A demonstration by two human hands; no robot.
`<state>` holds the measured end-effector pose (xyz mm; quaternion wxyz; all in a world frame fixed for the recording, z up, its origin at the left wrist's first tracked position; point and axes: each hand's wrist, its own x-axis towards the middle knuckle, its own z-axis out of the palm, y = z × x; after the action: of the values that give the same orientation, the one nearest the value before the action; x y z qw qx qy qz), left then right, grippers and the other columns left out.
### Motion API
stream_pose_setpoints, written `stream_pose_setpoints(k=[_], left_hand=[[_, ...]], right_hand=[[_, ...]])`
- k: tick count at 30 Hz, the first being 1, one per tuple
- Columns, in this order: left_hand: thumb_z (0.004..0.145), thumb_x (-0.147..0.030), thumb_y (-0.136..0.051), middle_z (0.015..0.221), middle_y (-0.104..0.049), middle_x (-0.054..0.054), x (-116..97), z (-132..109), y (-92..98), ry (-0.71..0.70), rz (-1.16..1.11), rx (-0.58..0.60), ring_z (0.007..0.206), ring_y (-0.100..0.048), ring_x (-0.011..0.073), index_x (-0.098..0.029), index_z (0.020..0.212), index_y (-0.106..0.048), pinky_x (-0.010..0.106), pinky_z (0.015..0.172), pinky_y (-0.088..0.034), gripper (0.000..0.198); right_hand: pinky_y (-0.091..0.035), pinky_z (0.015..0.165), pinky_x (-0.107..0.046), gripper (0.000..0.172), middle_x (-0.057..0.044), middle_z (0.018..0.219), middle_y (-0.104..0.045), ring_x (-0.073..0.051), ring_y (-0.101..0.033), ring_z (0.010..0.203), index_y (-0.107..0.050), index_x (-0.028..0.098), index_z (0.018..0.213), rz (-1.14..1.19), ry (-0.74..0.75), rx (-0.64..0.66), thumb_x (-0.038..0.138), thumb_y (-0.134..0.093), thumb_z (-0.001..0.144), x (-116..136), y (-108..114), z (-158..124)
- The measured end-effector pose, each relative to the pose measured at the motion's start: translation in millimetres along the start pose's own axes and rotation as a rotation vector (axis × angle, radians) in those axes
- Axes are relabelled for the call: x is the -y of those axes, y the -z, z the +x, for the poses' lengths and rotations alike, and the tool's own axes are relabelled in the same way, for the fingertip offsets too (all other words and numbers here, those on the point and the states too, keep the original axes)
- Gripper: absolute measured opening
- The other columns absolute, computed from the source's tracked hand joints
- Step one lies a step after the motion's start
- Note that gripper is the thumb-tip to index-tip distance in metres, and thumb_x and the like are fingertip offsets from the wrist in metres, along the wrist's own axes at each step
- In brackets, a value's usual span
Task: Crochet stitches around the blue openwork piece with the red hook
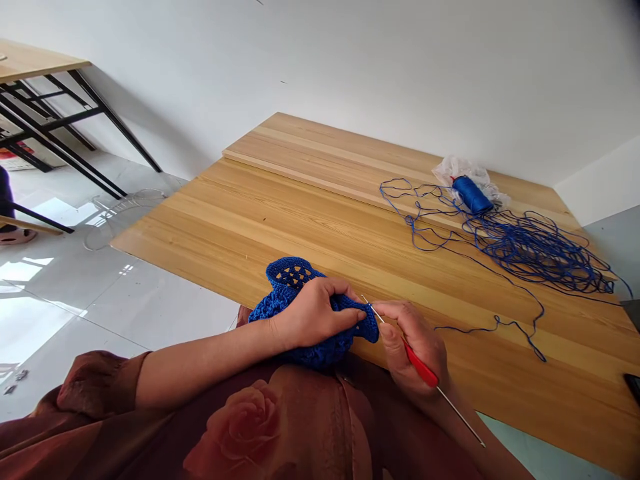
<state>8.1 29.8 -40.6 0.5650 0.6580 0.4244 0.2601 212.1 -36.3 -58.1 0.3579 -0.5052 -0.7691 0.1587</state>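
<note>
My left hand [315,311] pinches the edge of a blue crocheted piece [291,270], which bunches up over my lap at the table's front edge. Openwork shows in its upper flap, and a ruffled texture lower down. In my right hand [417,343] is a crochet hook [421,365] with a red handle and a metal shaft at both ends. Its upper tip lies at the edge of the crocheted piece, close to my left fingertips. Blue yarn [467,329] runs from behind my right hand across the table. My palms hide part of the work.
On the wooden table [310,207], a blue yarn spool [471,195] lies by a crumpled clear plastic bag [463,169]. Loose yarn is heaped in a tangle [540,250] at the right. A dark object [633,385] sits at the right edge. Another table [45,59] stands at left.
</note>
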Motion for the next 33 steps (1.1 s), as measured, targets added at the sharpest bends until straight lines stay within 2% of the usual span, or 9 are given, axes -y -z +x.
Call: stream_pose_setpoints(k=[2, 5, 10, 13, 15, 19, 22, 27, 33], left_hand=[[0.081, -0.026, -0.07, 0.087, -0.078, 0.005, -3, -2, -1.4, -0.05, 0.114, -0.051, 0.083, -0.07, 0.0194, -0.015, 0.086, -0.077, 0.026, 0.076, -0.053, 0.014], [0.08, -0.02, -0.067, 0.087, -0.079, 0.004, -6, -4, -3.7, -0.082, 0.143, -0.045, 0.085, -0.07, 0.0187, -0.017, 0.088, -0.077, 0.025, 0.077, -0.053, 0.013], [0.079, -0.018, -0.07, 0.091, -0.079, 0.003, -6, -5, -6.8, -0.163, 0.105, 0.004, 0.088, -0.071, 0.0178, -0.017, 0.089, -0.077, 0.025, 0.085, -0.052, 0.012], [0.08, -0.019, -0.072, 0.092, -0.079, 0.004, -3, -4, -6.7, -0.144, 0.068, 0.016, 0.088, -0.071, 0.0178, -0.016, 0.09, -0.077, 0.024, 0.085, -0.052, 0.012], [0.081, -0.023, -0.072, 0.091, -0.079, 0.004, -2, -3, -5.2, -0.115, 0.031, 0.021, 0.088, -0.071, 0.0176, -0.016, 0.09, -0.078, 0.024, 0.084, -0.052, 0.012], [0.082, -0.032, -0.075, 0.088, -0.079, 0.004, -1, -1, -1.1, -0.04, -0.076, 0.024, 0.084, -0.07, 0.0176, -0.014, 0.088, -0.078, 0.025, 0.08, -0.052, 0.019], [0.08, -0.033, -0.077, 0.085, -0.078, 0.005, -1, 1, 0.4, 0.04, -0.159, 0.053, 0.08, -0.067, 0.0168, -0.013, 0.085, -0.077, 0.026, 0.077, -0.051, 0.021], [0.075, -0.034, -0.08, 0.078, -0.076, 0.005, -1, 2, -0.6, 0.136, -0.254, 0.043, 0.072, -0.063, 0.0153, -0.012, 0.081, -0.076, 0.026, 0.07, -0.049, 0.024], [0.07, -0.03, -0.083, 0.079, -0.076, 0.004, 1, 3, -0.2, 0.251, -0.442, 0.026, 0.071, -0.065, 0.0143, -0.012, 0.086, -0.078, 0.026, 0.074, -0.051, 0.025]], right_hand=[[-0.05, 0.089, -0.042, 0.023, -0.01, 0.108, -0.072, -0.026, -0.066, 0.101, -0.06, 0.023, 0.119, -0.107, 0.074, -0.008, 0.03, -0.05, 0.1, -1, 2, 2], [-0.048, 0.092, -0.048, 0.032, -0.015, 0.111, -0.071, -0.031, -0.064, 0.103, -0.058, 0.019, 0.124, -0.239, 0.169, 0.006, 0.036, -0.057, 0.096, -1, 8, 8], [-0.048, 0.1, -0.045, 0.058, -0.021, 0.139, -0.056, -0.032, -0.054, 0.128, -0.05, 0.016, 0.132, -0.022, 0.098, 0.127, 0.06, -0.053, 0.095, 4, 4, 21], [-0.047, 0.085, -0.043, 0.05, -0.013, 0.108, -0.069, -0.028, -0.063, 0.103, -0.06, 0.02, 0.11, -0.012, 0.059, 0.145, 0.065, -0.045, 0.096, 4, 2, 22], [-0.041, 0.082, -0.043, 0.04, -0.009, 0.092, -0.07, -0.027, -0.062, 0.093, -0.062, 0.021, 0.099, -0.132, 0.085, 0.072, 0.059, -0.051, 0.095, 4, 5, 20], [-0.035, 0.082, -0.043, 0.013, -0.006, 0.093, -0.075, -0.026, -0.063, 0.094, -0.063, 0.023, 0.101, -0.384, 0.252, -0.063, 0.026, -0.064, 0.089, 5, 12, 14], [-0.034, 0.08, -0.042, 0.012, -0.004, 0.091, -0.076, -0.024, -0.063, 0.088, -0.064, 0.023, 0.101, -0.439, 0.267, -0.102, 0.018, -0.061, 0.09, 7, 8, 13], [-0.037, 0.076, -0.04, 0.009, -0.006, 0.087, -0.073, -0.022, -0.061, 0.08, -0.064, 0.02, 0.094, -0.33, 0.204, -0.161, 0.013, -0.057, 0.093, 6, -2, 13], [-0.041, 0.082, -0.04, 0.013, -0.008, 0.093, -0.073, -0.022, -0.061, 0.086, -0.066, 0.016, 0.102, -0.248, 0.271, -0.103, 0.01, -0.062, 0.092, 0, 9, 6]])
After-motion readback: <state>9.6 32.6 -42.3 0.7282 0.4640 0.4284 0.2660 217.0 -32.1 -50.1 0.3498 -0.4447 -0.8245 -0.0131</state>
